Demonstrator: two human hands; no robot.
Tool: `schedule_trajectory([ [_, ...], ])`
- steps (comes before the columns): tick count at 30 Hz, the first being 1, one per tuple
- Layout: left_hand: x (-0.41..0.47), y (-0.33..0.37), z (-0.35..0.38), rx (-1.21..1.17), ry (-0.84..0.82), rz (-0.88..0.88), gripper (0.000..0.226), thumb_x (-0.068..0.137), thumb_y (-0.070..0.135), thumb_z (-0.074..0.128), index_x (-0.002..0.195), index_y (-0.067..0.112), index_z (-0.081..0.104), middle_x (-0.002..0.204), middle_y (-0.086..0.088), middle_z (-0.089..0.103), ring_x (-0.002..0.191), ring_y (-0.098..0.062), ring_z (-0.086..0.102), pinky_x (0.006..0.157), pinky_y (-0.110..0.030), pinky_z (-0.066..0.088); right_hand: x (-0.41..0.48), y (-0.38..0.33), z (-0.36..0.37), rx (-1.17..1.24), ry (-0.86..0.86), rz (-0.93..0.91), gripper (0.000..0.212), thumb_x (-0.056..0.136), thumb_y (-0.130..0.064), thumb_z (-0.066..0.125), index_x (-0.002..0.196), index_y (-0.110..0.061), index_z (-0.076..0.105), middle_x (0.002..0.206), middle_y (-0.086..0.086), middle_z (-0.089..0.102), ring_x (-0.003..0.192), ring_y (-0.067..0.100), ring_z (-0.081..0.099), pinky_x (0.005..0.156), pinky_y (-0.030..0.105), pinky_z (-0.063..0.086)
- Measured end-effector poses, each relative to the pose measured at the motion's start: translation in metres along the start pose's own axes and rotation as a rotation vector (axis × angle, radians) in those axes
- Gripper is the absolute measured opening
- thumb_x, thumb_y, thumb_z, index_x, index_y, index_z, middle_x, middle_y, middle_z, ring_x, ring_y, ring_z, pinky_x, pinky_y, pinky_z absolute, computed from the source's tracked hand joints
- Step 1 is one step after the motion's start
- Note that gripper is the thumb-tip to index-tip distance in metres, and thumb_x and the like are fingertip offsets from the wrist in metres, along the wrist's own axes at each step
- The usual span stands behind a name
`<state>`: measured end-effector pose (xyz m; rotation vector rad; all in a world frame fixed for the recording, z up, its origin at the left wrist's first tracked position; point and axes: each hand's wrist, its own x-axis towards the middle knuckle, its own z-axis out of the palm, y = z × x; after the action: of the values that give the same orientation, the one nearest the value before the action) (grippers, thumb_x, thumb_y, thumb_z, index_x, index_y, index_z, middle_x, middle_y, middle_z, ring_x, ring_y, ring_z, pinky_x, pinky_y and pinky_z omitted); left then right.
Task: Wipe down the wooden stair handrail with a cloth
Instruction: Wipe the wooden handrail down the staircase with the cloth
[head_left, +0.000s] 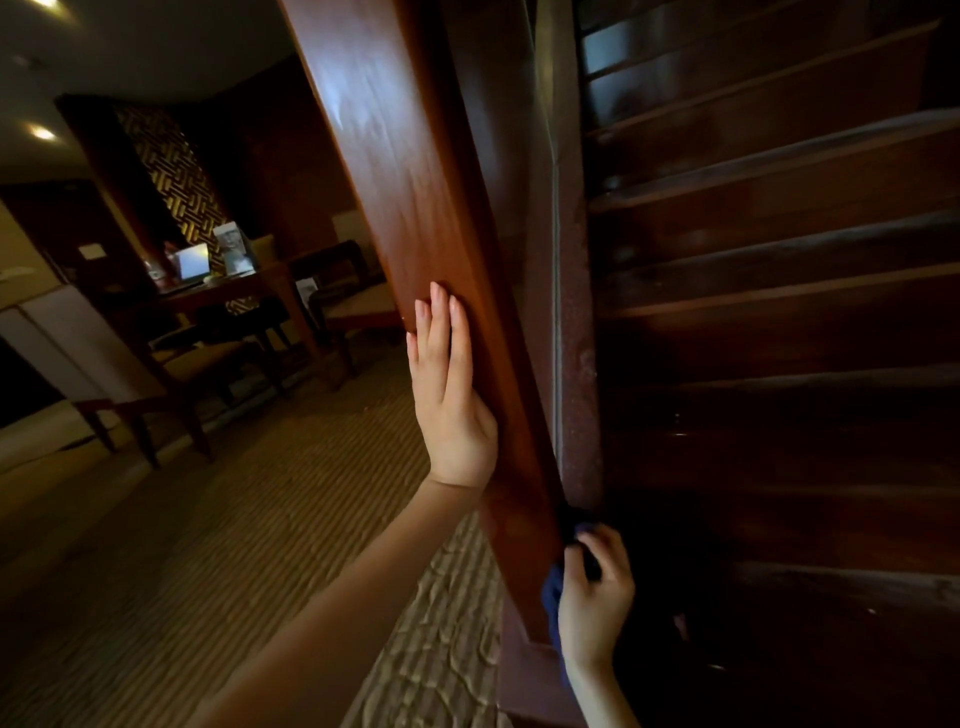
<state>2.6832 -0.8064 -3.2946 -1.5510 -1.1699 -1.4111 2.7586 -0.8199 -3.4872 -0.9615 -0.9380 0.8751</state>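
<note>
Judging by the right hand (592, 597), its grip closed on a dark blue cloth (553, 592) pressed low against the broad, polished reddish-brown wooden handrail (415, 197), and the left hand (449, 389) lying flat and open higher up, most of the rail's length looks unwiped.

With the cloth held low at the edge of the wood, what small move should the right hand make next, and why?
Probably slide the blue cloth upward along the handrail. The right hand grips it low at the rail's right edge, while the left hand lies flat higher up, and the long face above the cloth remains to be covered.
</note>
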Motion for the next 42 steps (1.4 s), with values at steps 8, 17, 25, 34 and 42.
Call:
schedule_trajectory([
  [8, 0.001, -0.004, 0.001, 0.0, -0.005, 0.018, 0.045, 0.098, -0.002, 0.026, 0.143, 0.0, 0.027, 0.154, -0.005, 0.021, 0.148, -0.015, 0.004, 0.121, -0.038, 0.005, 0.043, -0.127, 0.049, 0.294, -0.073, -0.268, 0.021, 0.087, -0.011, 0.057, 0.108, -0.014, 0.061, 0.117, 0.005, 0.059, 0.108, -0.012, 0.054, 0.092, 0.01, 0.042],
  [17, -0.001, -0.005, -0.001, -0.092, -0.003, 0.011, 0.055, 0.089, -0.015, 0.024, 0.142, -0.002, 0.031, 0.152, -0.013, 0.025, 0.148, -0.019, 0.008, 0.121, -0.041, 0.007, 0.002, 0.005, 0.006, 0.059, 0.143, 0.561, 0.027, 0.096, -0.002, 0.052, 0.12, 0.004, 0.063, 0.123, 0.022, 0.063, 0.113, 0.031, 0.058, 0.094, 0.035, 0.041],
  [25, 0.0, -0.005, -0.006, -0.157, -0.074, 0.029, 0.047, 0.099, 0.001, 0.02, 0.145, 0.005, 0.026, 0.153, -0.013, 0.025, 0.148, -0.018, 0.007, 0.121, -0.038, 0.006, 0.045, -0.098, 0.04, 0.233, 0.032, 0.189, 0.025, 0.092, -0.007, 0.058, 0.114, -0.001, 0.068, 0.111, 0.013, 0.069, 0.104, 0.025, 0.065, 0.092, 0.037, 0.051],
  [34, -0.001, -0.005, -0.006, -0.187, -0.08, 0.018, 0.051, 0.093, -0.008, 0.028, 0.143, 0.002, 0.03, 0.152, -0.009, 0.025, 0.148, -0.015, 0.005, 0.121, -0.035, 0.004, 0.014, -0.02, 0.016, 0.02, 0.133, 0.433, 0.023, 0.099, -0.005, 0.047, 0.112, -0.009, 0.066, 0.114, 0.014, 0.066, 0.103, 0.026, 0.063, 0.09, 0.039, 0.049],
  [42, -0.136, -0.001, -0.057, -0.556, -0.496, -0.249, 0.061, 0.092, 0.002, 0.034, 0.151, 0.014, 0.026, 0.16, 0.002, 0.019, 0.147, -0.02, 0.019, 0.121, -0.036, 0.013, -0.029, -0.044, 0.005, 0.069, 0.236, 0.367, 0.02, 0.099, -0.005, 0.048, 0.109, -0.008, 0.065, 0.112, 0.008, 0.064, 0.105, 0.02, 0.058, 0.089, 0.027, 0.046],
])
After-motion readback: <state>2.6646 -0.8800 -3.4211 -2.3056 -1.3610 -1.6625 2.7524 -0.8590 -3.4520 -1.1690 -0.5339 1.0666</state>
